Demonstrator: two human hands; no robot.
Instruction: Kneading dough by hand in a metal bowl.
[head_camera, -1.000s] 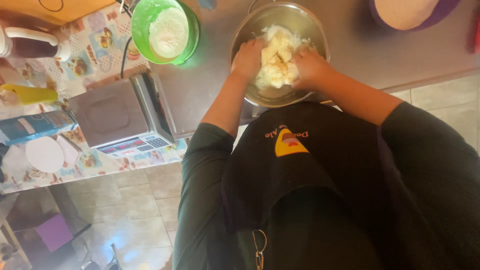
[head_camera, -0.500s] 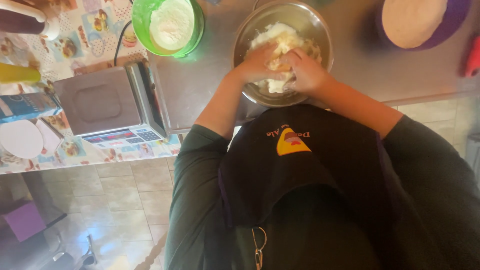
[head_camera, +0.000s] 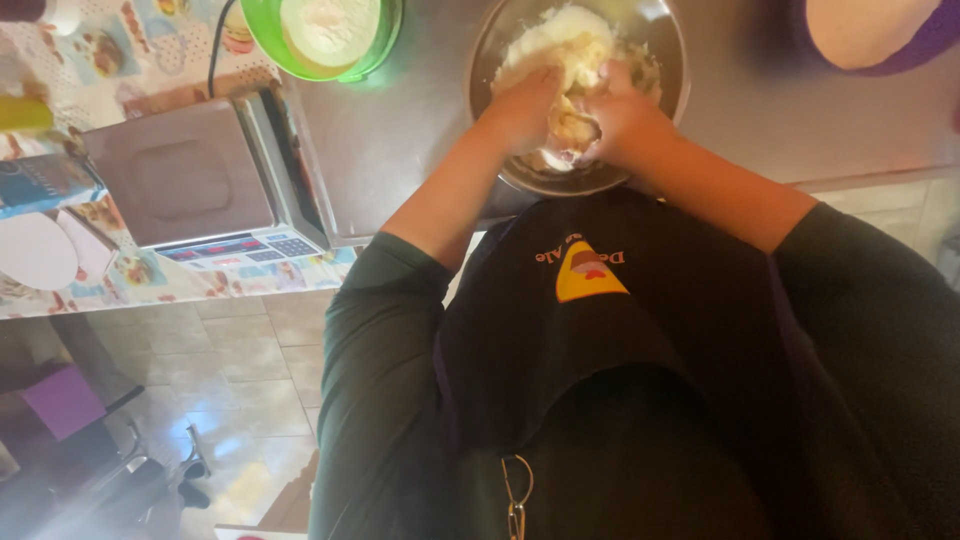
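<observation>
Both hands work inside a steel mixing bowl (head_camera: 655, 60) that sits on the grey counter (head_camera: 400, 130) at the person's front. The left hand (head_camera: 522, 108) is curled with its fingers pressed into the pale dough (head_camera: 560, 45), and the right hand (head_camera: 622, 118) is closed around a sticky clump of the same dough, the two hands almost touching over the near side of the bowl. Most of the dough lies just beyond the knuckles, heaped toward the far rim, while the part being squeezed sits between and under the palms.

Kneading of this kind seems to go best when the hands gather the loose, shaggy edges toward the middle, press down with the heels and keep the mass low in the bowl so nothing climbs over the rim; the bowl is not held, so even pressure from both sides should help it stay put.

To the left, well apart from the hands, stand a green bowl of flour (head_camera: 325, 30) and a kitchen scale (head_camera: 190, 180) on a patterned cloth.
</observation>
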